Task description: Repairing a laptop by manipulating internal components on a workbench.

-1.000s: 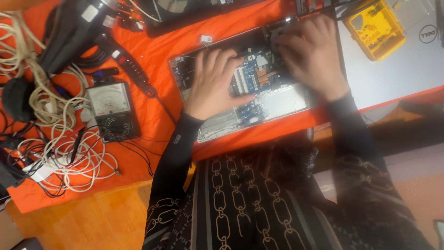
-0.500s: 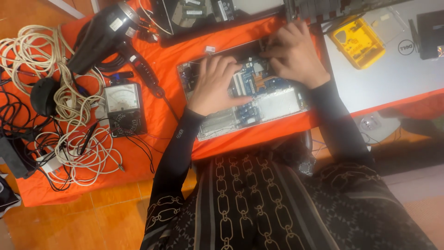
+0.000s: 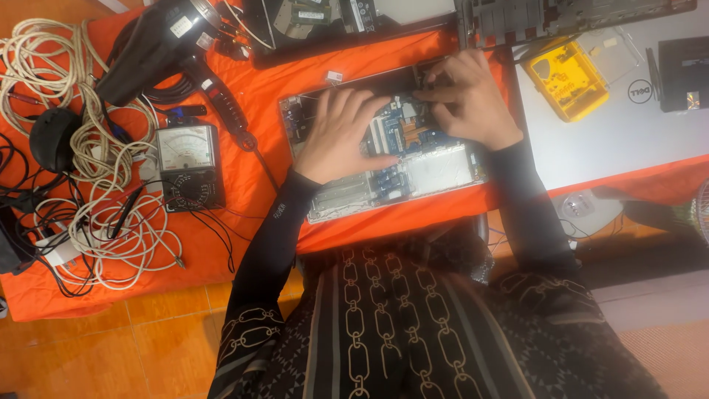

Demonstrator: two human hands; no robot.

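Note:
An opened laptop base [image 3: 436, 171] lies on the orange cloth [image 3: 244, 214], its blue circuit board [image 3: 402, 137] exposed. My left hand [image 3: 340, 133] rests flat on the left part of the board, fingers spread. At the board's upper right edge my right hand [image 3: 465, 100] presses down with bent fingers. Whether it pinches a small part there is hidden by the fingers.
An analog multimeter [image 3: 188, 166] with leads sits left of the laptop. Further left lie tangled white cables [image 3: 88, 222] and a black heat gun [image 3: 162, 48]. A grey laptop lid [image 3: 620, 125] holds a yellow parts box [image 3: 565, 77]. More dismantled laptop parts [image 3: 354, 18] lie at the top.
The view has shifted, so the table's contents sit lower and further right in the frame. Both hands stay on the laptop board in nearly the same pose.

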